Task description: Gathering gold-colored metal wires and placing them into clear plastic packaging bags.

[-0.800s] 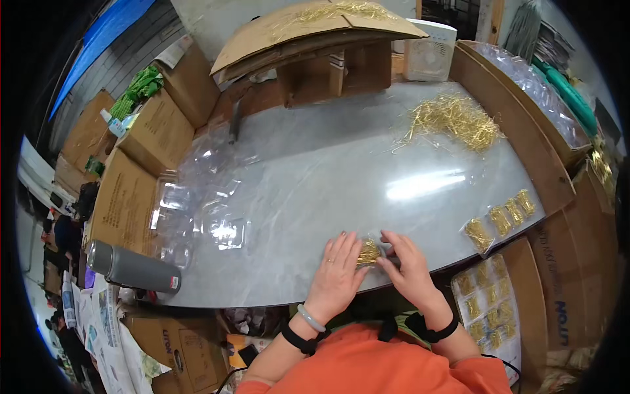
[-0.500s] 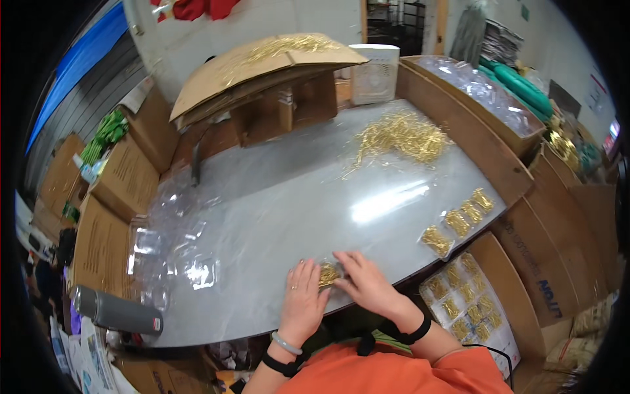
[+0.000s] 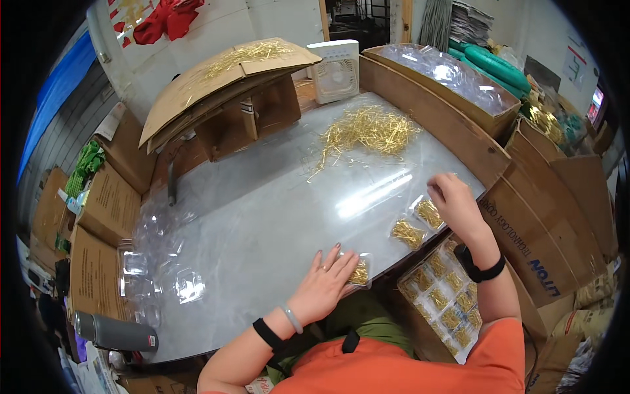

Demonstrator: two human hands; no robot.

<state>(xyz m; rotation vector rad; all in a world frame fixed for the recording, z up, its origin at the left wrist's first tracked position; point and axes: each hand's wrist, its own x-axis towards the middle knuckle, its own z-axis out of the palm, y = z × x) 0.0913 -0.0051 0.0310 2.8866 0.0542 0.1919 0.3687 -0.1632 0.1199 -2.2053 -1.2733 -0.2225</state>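
Two clear packs [image 3: 420, 223] — gold pins, right hand [image 3: 456, 203]

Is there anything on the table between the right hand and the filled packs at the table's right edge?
Nothing visible. The right hand rests right beside the nearer pack, with only bare table around it. The left hand lies flat on a separate pack nearer the body.
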